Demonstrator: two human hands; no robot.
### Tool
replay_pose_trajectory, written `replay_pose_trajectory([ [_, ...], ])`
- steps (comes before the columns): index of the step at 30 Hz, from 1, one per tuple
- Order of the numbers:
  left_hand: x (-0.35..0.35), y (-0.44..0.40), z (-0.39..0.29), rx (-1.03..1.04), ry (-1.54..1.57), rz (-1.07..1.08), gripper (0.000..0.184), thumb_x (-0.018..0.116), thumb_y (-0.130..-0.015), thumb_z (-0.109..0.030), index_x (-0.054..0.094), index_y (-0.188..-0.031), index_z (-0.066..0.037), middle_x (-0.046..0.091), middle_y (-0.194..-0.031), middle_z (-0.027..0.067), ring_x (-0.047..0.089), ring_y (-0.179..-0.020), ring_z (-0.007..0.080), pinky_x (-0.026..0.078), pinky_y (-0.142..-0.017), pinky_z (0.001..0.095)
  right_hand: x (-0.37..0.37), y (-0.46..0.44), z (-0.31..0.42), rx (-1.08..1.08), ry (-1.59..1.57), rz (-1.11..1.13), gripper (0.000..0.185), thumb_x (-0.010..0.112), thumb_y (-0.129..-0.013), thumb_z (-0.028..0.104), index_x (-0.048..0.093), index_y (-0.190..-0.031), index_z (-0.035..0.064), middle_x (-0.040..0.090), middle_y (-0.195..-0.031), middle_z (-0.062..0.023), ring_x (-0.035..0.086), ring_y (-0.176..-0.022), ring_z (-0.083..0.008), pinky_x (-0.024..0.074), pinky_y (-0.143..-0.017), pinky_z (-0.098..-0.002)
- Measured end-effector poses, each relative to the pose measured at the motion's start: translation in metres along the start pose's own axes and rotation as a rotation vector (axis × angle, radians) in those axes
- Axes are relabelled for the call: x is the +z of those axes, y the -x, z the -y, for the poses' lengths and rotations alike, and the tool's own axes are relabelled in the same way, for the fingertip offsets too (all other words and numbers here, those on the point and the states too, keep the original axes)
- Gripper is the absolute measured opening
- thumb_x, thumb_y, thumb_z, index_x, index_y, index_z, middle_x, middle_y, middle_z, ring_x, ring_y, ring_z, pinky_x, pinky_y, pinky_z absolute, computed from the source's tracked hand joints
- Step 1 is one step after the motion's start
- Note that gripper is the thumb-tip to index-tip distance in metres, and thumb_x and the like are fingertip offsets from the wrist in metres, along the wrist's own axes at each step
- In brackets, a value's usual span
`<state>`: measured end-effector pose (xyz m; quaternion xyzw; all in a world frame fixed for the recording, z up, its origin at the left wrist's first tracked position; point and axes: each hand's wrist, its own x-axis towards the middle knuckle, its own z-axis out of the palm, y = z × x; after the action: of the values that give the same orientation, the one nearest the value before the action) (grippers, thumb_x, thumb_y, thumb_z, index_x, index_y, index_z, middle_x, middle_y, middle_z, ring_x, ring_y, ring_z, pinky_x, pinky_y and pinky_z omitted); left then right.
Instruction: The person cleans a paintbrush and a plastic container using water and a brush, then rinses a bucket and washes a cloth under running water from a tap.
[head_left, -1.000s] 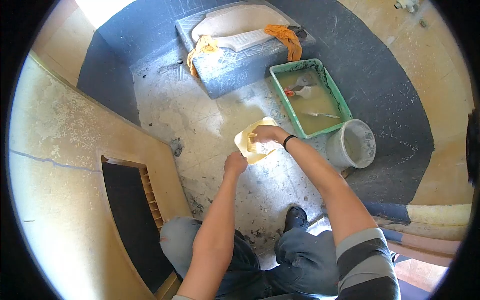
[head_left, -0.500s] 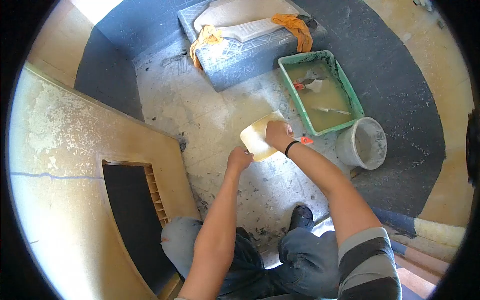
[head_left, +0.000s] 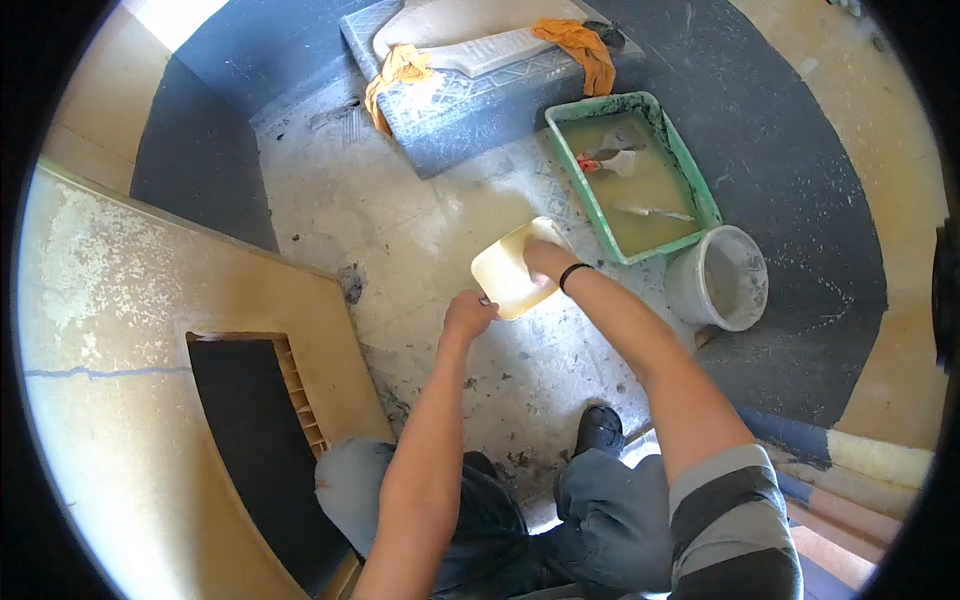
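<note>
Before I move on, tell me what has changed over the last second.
The right hand has shifted slightly rightward over the pale container; bristles seen by its fingers, then a red handle, no longer show, so its grip is unclear. The left hand still holds the container's edge; the green tray and bucket stayed put.

The person's left hand grips a pale tub by its edge; the right hand reaches inside, near a green tray.

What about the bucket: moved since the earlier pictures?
No. The bucket still stands by the same corner of the green tray; the whole view shifted.
</note>
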<state>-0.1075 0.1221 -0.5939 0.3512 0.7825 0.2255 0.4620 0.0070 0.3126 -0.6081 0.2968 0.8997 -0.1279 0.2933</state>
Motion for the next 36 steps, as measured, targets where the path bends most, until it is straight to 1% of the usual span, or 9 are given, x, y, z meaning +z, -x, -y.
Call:
replay_pose_trajectory([
  [2, 0.002, -0.003, 0.003, 0.017, 0.016, -0.019, 0.023, 0.071, -0.085, -0.022, 0.076, -0.101, -0.007, 0.076, -0.085, 0.0082, 0.073, -0.086, 0.0236, 0.054, -0.082, 0.0376, -0.003, 0.015, 0.000, 0.175, -0.201, -0.059, 0.031, 0.078, -0.071, 0.007, 0.074, -0.101, 0.0016, 0.072, -0.104, -0.0219, 0.071, -0.100, -0.0343, 0.0580, -0.084, -0.0399],
  [8, 0.004, 0.000, 0.002, 0.012, 0.002, -0.062, 0.021, 0.070, -0.086, -0.021, 0.076, -0.101, -0.008, 0.076, -0.084, 0.0082, 0.073, -0.084, 0.0240, 0.055, -0.081, 0.0380, 0.003, 0.024, -0.008, 0.063, -0.264, -0.126, 0.037, 0.072, -0.077, 0.008, 0.065, -0.111, -0.0034, 0.070, -0.103, -0.0259, 0.069, -0.100, -0.0386, 0.0562, -0.085, -0.0450],
  [16, 0.001, -0.005, 0.001, -0.005, 0.003, -0.035, 0.022, 0.070, -0.086, -0.020, 0.076, -0.102, -0.006, 0.076, -0.083, 0.0080, 0.072, -0.078, 0.0203, 0.054, -0.077, 0.0356, -0.021, 0.032, -0.021, 0.046, -0.403, -0.345, 0.027, 0.053, -0.095, 0.021, 0.071, -0.103, 0.0039, 0.069, -0.106, -0.0250, 0.069, -0.097, -0.0388, 0.0555, -0.086, -0.0485],
  [18, 0.006, -0.007, 0.005, -0.014, -0.008, -0.044, 0.021, 0.069, -0.085, -0.017, 0.076, -0.101, -0.004, 0.076, -0.080, 0.0086, 0.071, -0.071, 0.0170, 0.054, -0.072, 0.0332, -0.028, 0.030, -0.023, -0.015, -0.478, -0.365, 0.046, 0.078, -0.077, 0.034, 0.069, -0.114, 0.0071, 0.070, -0.109, -0.0232, 0.068, -0.102, -0.0401, 0.0546, -0.090, -0.0476],
  [24, 0.004, -0.009, 0.005, 0.025, -0.022, -0.062, 0.020, 0.070, -0.084, -0.018, 0.077, -0.097, -0.004, 0.076, -0.082, 0.0089, 0.072, -0.074, 0.0186, 0.054, -0.073, 0.0332, -0.001, 0.030, 0.011, 0.020, -0.065, -0.136, 0.062, 0.081, -0.069, 0.031, 0.064, -0.124, 0.0069, 0.070, -0.115, -0.0162, 0.070, -0.104, -0.0349, 0.0559, -0.089, -0.0473],
  [27, 0.006, -0.009, 0.006, 0.036, -0.030, -0.073, 0.019, 0.071, -0.083, -0.019, 0.077, -0.093, -0.004, 0.076, -0.081, 0.0096, 0.072, -0.075, 0.0187, 0.055, -0.075, 0.0338, 0.005, 0.020, 0.015, 0.024, 0.051, -0.005, 0.046, 0.079, -0.071, 0.025, 0.071, -0.112, 0.0070, 0.071, -0.109, -0.0168, 0.071, -0.101, -0.0336, 0.0581, -0.085, -0.0448],
  [29, 0.007, -0.011, 0.007, -0.024, -0.080, -0.080, 0.024, 0.071, -0.083, -0.019, 0.075, -0.100, -0.003, 0.076, -0.086, 0.0126, 0.073, -0.082, 0.0240, 0.055, -0.076, 0.0367, -0.003, 0.024, 0.016, 0.079, -0.001, -0.086, 0.023, 0.074, -0.077, 0.020, 0.076, -0.097, 0.0084, 0.073, -0.103, -0.0147, 0.072, -0.101, -0.0315, 0.0590, -0.083, -0.0430],
  [33, -0.012, 0.027, -0.063, -0.158, -0.434, -0.154, 0.033, 0.071, -0.085, -0.024, 0.070, -0.109, -0.001, 0.075, -0.098, 0.0169, 0.072, -0.090, 0.0326, 0.055, -0.079, 0.0407, 0.008, -0.008, 0.001, 0.073, 0.156, -0.327, 0.018, 0.062, -0.087, 0.014, 0.077, -0.096, 0.0082, 0.074, -0.102, -0.0136, 0.074, -0.095, -0.0301, 0.0603, -0.071, -0.0460],
  [36, -0.012, 0.026, -0.073, -0.039, -0.351, -0.514, 0.049, 0.073, -0.085, -0.031, 0.060, -0.120, 0.000, 0.070, -0.107, 0.0241, 0.069, -0.098, 0.0413, 0.055, -0.084, 0.0430, -0.018, 0.015, -0.011, -0.047, -0.013, -0.447, 0.021, 0.066, -0.085, 0.016, 0.075, -0.100, 0.0045, 0.074, -0.103, -0.0163, 0.072, -0.097, -0.0318, 0.0592, -0.077, -0.0440],
])
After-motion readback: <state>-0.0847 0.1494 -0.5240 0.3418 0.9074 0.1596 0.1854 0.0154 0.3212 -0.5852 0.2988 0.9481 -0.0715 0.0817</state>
